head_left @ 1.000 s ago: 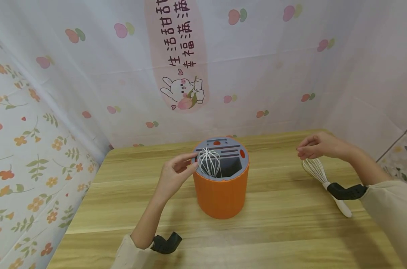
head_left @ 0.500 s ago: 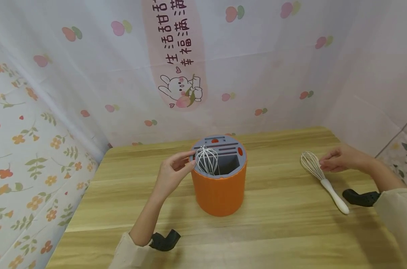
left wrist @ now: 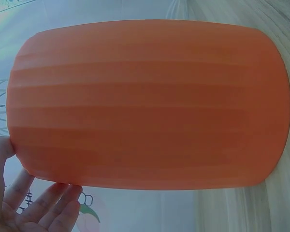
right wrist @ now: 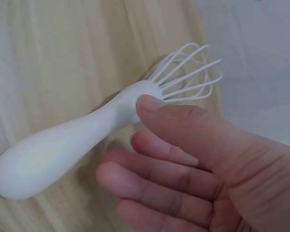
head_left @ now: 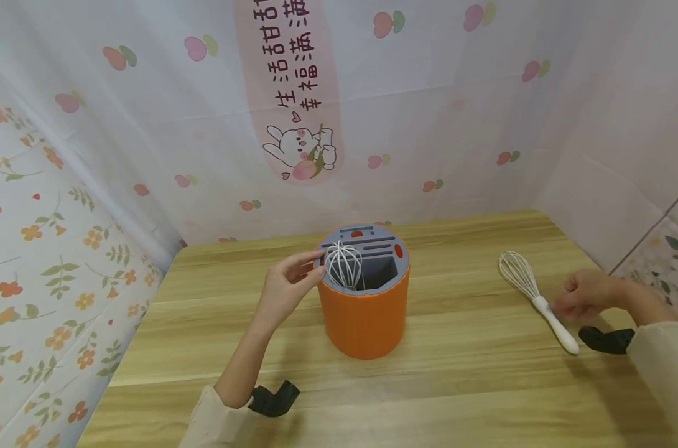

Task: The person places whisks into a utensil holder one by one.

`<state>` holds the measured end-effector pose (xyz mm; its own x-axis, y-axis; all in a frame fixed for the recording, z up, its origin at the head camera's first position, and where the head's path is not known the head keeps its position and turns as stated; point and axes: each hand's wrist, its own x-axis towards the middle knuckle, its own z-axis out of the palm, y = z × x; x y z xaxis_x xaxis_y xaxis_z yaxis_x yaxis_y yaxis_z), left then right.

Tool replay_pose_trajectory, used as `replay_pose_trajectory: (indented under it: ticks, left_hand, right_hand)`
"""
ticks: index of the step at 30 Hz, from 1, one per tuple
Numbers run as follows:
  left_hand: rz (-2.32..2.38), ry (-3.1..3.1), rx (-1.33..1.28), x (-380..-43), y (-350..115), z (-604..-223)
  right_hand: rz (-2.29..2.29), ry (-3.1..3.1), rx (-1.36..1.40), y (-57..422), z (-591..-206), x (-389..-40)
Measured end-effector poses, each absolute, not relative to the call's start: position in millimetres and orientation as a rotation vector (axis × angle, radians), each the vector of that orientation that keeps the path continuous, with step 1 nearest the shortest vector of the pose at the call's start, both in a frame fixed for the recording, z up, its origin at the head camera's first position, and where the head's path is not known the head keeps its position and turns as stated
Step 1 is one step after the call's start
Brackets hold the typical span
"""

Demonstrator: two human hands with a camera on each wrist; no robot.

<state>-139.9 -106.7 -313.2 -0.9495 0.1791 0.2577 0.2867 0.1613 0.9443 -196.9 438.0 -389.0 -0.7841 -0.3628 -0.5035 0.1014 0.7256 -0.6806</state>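
An orange round utensil holder [head_left: 364,326] with a grey slotted top stands mid-table. The wire head of a white whisk [head_left: 344,269] sticks up from its large compartment, the handle hidden inside. My left hand [head_left: 283,292] touches the holder's left rim with thumb and fingertips; in the left wrist view, the fingers rest against the orange wall [left wrist: 150,106]. To the right, a second white whisk [head_left: 557,325] lies on the table, wires pointing away. My right hand [head_left: 591,295] hovers beside its handle, fingers loosely bent. In the right wrist view, the thumb overlaps the whisk's neck [right wrist: 118,104].
The wooden table [head_left: 462,386] ends at a patterned curtain [head_left: 440,124] behind it. A floral curtain [head_left: 81,286] hangs along the left. Black wrist mounts [head_left: 274,398] sit on both forearms.
My right hand has moved right and towards me, from the second whisk's wires to beside its handle. My left hand stays at the holder's rim. The view has shifted slightly.
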Motion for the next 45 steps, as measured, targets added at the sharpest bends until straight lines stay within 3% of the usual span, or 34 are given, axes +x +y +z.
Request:
replay_pose_trajectory:
  ticks: [14,27,45]
  left_hand:
    - [-1.933,-2.314,-0.486,-142.5,-107.4,-316.7]
    - [-1.94,-2.295,-0.502,-155.5,-112.5,-336.4]
    - [-1.948,-2.307,-0.493,-139.4,-107.8,-313.5]
  right_hand:
    - [-0.903,2.227,-0.14,431.8,-402.2,-186.8]
    - [-0.974,2.201,-0.364,428.0,-405.5,-189.6]
    - [-0.999,2.409,-0.587,360.7,-348.8,-197.5]
